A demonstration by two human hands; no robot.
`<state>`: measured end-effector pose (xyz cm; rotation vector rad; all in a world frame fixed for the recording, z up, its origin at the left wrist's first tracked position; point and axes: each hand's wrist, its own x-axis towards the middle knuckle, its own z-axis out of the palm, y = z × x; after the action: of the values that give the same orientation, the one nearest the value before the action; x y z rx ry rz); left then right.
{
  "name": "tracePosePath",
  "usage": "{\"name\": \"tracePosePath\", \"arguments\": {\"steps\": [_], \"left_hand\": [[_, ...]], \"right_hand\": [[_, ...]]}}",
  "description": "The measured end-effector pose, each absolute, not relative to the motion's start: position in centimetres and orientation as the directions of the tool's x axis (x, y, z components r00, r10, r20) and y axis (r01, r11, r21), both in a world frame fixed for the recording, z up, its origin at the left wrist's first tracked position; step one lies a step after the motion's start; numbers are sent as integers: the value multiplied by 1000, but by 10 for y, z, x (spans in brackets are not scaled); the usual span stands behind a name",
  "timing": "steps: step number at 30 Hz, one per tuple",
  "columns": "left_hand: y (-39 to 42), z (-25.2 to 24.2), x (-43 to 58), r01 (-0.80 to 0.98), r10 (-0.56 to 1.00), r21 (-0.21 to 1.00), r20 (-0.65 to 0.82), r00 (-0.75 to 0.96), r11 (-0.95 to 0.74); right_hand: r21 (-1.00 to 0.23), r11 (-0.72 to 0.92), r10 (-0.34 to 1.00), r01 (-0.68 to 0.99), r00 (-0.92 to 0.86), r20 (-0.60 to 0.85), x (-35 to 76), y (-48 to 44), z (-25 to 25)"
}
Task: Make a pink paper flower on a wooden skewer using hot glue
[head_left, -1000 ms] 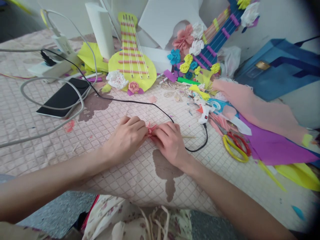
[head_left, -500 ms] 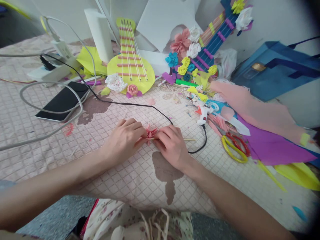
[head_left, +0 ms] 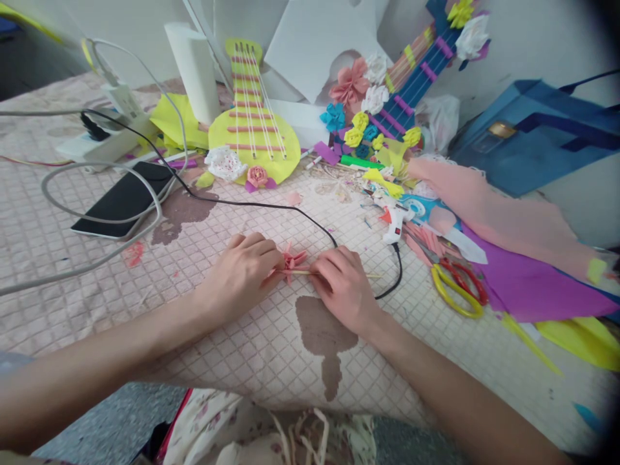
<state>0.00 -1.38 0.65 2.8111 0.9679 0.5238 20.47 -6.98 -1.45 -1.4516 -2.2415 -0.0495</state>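
Note:
A pink paper flower (head_left: 294,259) sits between my two hands, just above the quilted cloth. A thin wooden stick (head_left: 301,272) runs sideways across the near side of the flower. My left hand (head_left: 249,265) is closed, its fingertips pinching the flower's left side. Pinched round the stick, my right hand (head_left: 341,281) is a little right of the petals, and the stick's end shows beyond it. The fingers hide part of both the flower and the stick.
A white hot glue gun (head_left: 396,223) and scissors (head_left: 455,290) lie to the right by coloured paper (head_left: 527,278). A black cord (head_left: 252,204) crosses behind my hands. Farther back are a yellow paper instrument (head_left: 254,142), a blue one (head_left: 411,97) and a phone (head_left: 121,200).
My right hand has slid slightly right along the stick, away from the flower, so more of the petals and stick shows. The left hand has stayed nearly still.

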Motion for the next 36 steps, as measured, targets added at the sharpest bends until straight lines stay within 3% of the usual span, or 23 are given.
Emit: {"name": "tracePosePath", "arguments": {"steps": [12, 15, 21, 26, 30, 36], "left_hand": [[-14, 7, -1, 586, 635, 248, 247, 732, -771], [-14, 7, 0, 587, 637, 251, 242, 732, -770], [-13, 5, -2, 574, 627, 256, 279, 727, -778], [-11, 4, -4, 558, 610, 246, 301, 733, -792], [-11, 4, -3, 562, 616, 252, 296, 730, -788], [-11, 3, -3, 566, 625, 264, 300, 721, -781]], "right_hand": [[-171, 421, 845, 891, -317, 431, 238, -90, -8], [-201, 320, 862, 926, -197, 466, 254, -96, -9], [-293, 142, 917, 946, -14, 398, 281, -88, -7], [-342, -103, 825, 934, 273, 495, 320, -67, 6], [-356, -264, 864, 896, 384, 327, 346, -44, 8], [-178, -343, 910, 923, 373, 181, 355, -11, 0]]}}
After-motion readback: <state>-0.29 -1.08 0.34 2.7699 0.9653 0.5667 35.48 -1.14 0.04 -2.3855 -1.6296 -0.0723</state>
